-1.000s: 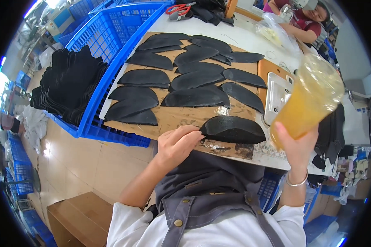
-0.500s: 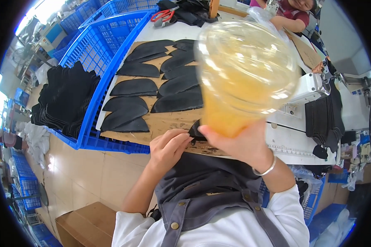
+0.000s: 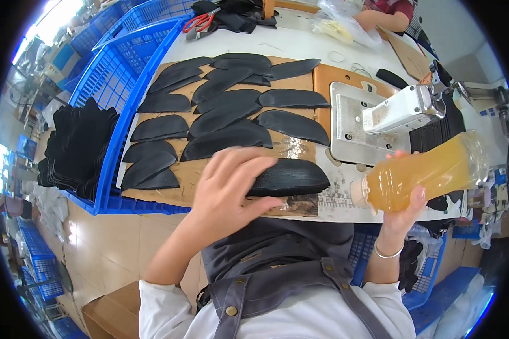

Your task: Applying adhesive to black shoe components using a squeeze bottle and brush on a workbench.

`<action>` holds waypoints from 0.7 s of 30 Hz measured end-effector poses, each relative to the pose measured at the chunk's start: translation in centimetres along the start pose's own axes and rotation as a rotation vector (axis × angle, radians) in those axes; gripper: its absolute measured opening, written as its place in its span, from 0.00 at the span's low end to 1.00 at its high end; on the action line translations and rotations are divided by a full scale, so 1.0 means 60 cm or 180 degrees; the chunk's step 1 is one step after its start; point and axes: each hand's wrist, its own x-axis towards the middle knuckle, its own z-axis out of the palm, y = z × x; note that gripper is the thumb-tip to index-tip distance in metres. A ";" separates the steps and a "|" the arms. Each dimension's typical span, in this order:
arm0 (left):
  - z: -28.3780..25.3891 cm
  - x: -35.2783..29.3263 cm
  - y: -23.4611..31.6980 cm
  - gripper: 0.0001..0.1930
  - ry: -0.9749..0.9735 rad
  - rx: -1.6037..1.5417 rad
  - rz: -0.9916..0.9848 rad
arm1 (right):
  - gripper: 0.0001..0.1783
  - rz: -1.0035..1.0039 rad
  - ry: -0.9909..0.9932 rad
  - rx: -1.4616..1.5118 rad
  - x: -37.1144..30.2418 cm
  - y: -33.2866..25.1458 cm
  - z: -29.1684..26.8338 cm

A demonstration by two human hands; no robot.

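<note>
My right hand [image 3: 404, 212] is closed around a clear bottle [image 3: 430, 172] of yellow-orange drink. The bottle lies tilted over the table's right front part, its pale capped end toward the left and its base toward the upper right. My left hand [image 3: 226, 189] has its thumb and fingers apart, at the left end of a thick black half-moon piece [image 3: 291, 178]. Whether it touches that piece I cannot tell. Many similar flat black pieces [image 3: 226, 141] lie in overlapping rows on the brown cardboard [image 3: 201, 166] beyond my left hand.
A white sewing machine [image 3: 401, 110] stands to the right. Blue crates [image 3: 110, 164] line the left side, beside stacked black pieces [image 3: 76, 150]. Red-handled scissors [image 3: 201, 22] lie at the back, near a plastic bag [image 3: 345, 25]. Across the table, another person's arm [image 3: 384, 20] shows.
The bottle has swung from high in front of the view down to the right, with my right hand still around it. My left hand has opened and risen slightly from the table edge.
</note>
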 end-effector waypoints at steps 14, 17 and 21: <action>0.066 0.082 0.030 0.24 -0.1493 0.0389 0.0492 | 0.40 0.0920 -0.0119 0.0871 -0.031 0.020 -0.006; 0.067 0.079 0.035 0.23 -0.1348 0.0449 0.0543 | 0.41 0.0937 -0.0165 0.0943 -0.031 0.025 -0.010; 0.068 0.076 0.038 0.20 -0.1265 0.0310 0.0567 | 0.40 0.0998 -0.0196 0.1031 -0.033 0.024 -0.005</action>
